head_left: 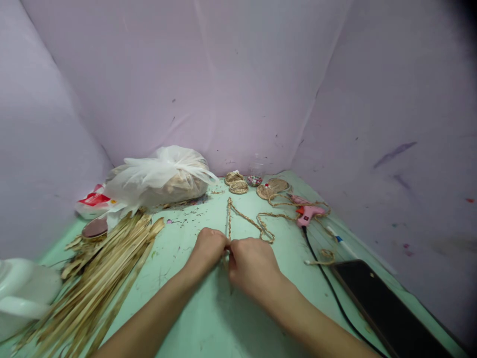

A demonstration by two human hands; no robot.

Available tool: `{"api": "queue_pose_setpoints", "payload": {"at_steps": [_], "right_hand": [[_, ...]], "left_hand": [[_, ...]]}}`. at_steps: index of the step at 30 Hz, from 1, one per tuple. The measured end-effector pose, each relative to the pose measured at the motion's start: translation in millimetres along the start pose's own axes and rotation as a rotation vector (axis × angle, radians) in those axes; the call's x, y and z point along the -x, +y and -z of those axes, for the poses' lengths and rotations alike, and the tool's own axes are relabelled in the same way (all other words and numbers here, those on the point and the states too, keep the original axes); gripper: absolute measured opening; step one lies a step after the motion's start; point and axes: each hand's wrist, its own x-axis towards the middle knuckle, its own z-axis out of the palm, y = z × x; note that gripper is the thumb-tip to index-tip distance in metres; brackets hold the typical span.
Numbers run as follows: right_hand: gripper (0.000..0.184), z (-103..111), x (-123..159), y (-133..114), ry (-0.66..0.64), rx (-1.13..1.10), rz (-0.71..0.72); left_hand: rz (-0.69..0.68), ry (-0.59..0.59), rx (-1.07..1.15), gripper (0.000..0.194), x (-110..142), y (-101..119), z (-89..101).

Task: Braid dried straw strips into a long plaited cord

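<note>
My left hand [207,249] and my right hand [252,266] rest together on the pale green table [208,318], knuckles up and fingers curled. Both pinch the near end of a braided straw cord [246,219]. The cord runs away from the hands toward the back, then loops to the right in a loose tangle. The fingertips themselves are hidden under the hands.
A heap of dried straw strips [100,278] lies at the left, with a white container [20,293] at the left edge. A white plastic bag [160,176] sits at the back. Small woven straw discs [238,186], a pink glue gun [307,214] with black cable, and a dark phone [383,308] lie to the right.
</note>
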Motion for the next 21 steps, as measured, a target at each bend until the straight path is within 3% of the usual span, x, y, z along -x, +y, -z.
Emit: {"api": "queue_pose_setpoints", "payload": {"at_steps": [4,8,10,13,16,18,21], "right_hand": [[0.021,-9,-1,-2,-0.024,-0.007,0.052],[0.013,-2,-9,18,-0.05,-0.093,0.108],[0.012,4,-16,34,-0.039,-0.235,0.064],[0.012,7,-28,47,0.076,-0.467,-0.12],[0.023,-1,-34,41,-0.078,-0.872,-0.3],[0.021,-9,-35,32,-0.22,-1.094,-0.335],[0.011,-22,-36,25,-0.28,-1.17,-0.302]], "left_hand": [[0.126,-0.083,0.15,0.011,4,3,1.7],[0.152,-0.206,0.192,0.008,8,7,5.4],[0.141,-0.222,0.18,0.011,8,8,6.8],[0.144,-0.223,0.157,0.011,7,6,7.6],[0.118,-0.239,0.163,0.009,5,3,7.4],[0.089,-0.244,0.176,0.009,4,0,7.4],[0.063,-0.253,0.166,0.007,2,-2,8.5]]}}
